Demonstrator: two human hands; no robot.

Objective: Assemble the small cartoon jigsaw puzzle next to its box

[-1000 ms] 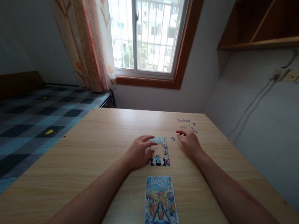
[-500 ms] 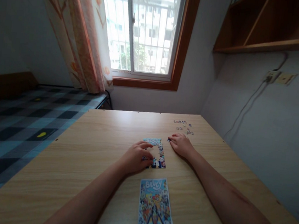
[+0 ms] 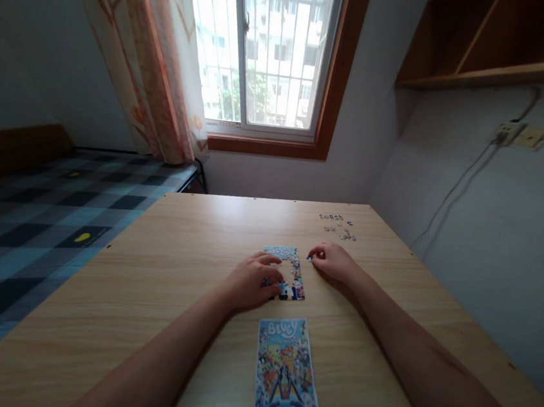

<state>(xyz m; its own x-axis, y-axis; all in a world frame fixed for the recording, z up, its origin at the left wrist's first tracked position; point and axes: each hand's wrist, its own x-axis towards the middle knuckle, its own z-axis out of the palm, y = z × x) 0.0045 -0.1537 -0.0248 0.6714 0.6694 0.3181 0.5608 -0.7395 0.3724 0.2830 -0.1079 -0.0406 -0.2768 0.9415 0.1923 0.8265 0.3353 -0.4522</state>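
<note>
A partly filled jigsaw puzzle [image 3: 299, 287] lies on the wooden table, with a bare gap in its middle. My left hand [image 3: 257, 281] rests over its left side, fingers apart and holding nothing; it hides that part. Just right of the puzzle, my right hand [image 3: 331, 260] pinches a small dark blue and white puzzle piece [image 3: 310, 257] close to the tabletop. Nearer to me lies a printed picture sheet [image 3: 286, 367] reading "Bluey", crowded with small figures above a large blue dog face. Several loose puzzle pieces [image 3: 347, 235] are spread beyond my right hand.
The wooden table [image 3: 174, 251] fills the middle of the view. A bed [image 3: 32, 217] with a checked cover stands at the left. A wall shelf [image 3: 499, 75] hangs at the upper right, above a socket with a cable. Ahead are a window and a curtain [image 3: 146, 54].
My right hand's fingers have curled more tightly around the puzzle piece beside the puzzle. My left hand stays on the puzzle. The whole view has shifted slightly.
</note>
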